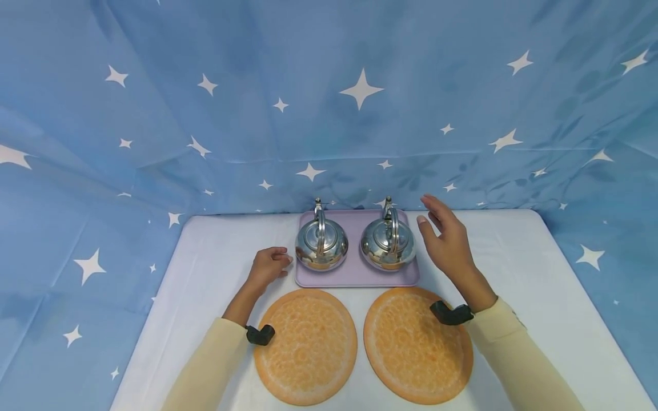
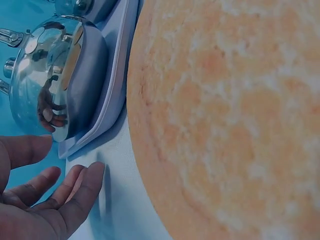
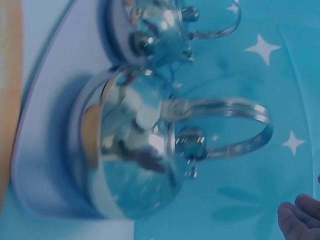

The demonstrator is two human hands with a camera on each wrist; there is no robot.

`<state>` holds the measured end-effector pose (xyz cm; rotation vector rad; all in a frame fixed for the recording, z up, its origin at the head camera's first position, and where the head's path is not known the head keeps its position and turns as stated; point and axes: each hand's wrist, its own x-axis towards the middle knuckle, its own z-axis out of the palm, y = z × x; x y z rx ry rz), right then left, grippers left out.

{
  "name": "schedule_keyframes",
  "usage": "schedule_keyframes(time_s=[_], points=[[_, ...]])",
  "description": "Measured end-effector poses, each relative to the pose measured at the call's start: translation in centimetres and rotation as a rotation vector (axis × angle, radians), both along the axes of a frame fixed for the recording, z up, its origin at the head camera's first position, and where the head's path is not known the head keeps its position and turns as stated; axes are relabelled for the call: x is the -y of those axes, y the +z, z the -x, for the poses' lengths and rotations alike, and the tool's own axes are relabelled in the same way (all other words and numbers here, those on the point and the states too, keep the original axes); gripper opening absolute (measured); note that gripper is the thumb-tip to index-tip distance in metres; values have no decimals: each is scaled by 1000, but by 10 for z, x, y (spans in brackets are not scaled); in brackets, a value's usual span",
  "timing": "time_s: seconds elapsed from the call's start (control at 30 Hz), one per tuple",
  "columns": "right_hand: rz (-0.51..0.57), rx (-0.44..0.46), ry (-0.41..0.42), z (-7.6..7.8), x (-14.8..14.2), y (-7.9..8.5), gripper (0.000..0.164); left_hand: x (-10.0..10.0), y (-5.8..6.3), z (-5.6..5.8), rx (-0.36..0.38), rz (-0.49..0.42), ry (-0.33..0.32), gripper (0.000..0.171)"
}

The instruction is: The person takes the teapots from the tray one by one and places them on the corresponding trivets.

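Two shiny metal kettles stand side by side on a pale purple tray (image 1: 354, 278), their arched handles upright. Just left of the tray, my left hand (image 1: 268, 267) is beside the left kettle (image 1: 321, 245), fingers loosely bent and holding nothing. The left wrist view shows its thumb and fingers (image 2: 87, 192) spread apart near the tray corner. To the right of the right kettle (image 1: 388, 244), my right hand (image 1: 448, 240) is raised with its fingers loosely extended and nothing in it. Only some fingertips (image 3: 295, 220) of it appear in the right wrist view.
Two round, orange-brown mats with a pale bread-like pattern, a left one (image 1: 307, 348) and a right one (image 1: 417, 345), lie in front of the tray. A white cloth (image 1: 514, 257) covers the table. Blue star-patterned fabric (image 1: 329, 114) hangs behind and at both sides.
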<state>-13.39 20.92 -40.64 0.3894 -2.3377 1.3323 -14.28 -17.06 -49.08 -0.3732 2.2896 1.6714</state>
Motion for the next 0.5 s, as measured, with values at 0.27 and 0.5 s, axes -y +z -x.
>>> schedule_keyframes(time_s=[0.27,0.5], points=[[61,26,57,-19,33,38,39,-4,-5,-1,17,-61,-16,39],[122,71,149,-21,51,37,41,-5,-7,-1,50,-74,-34,40]])
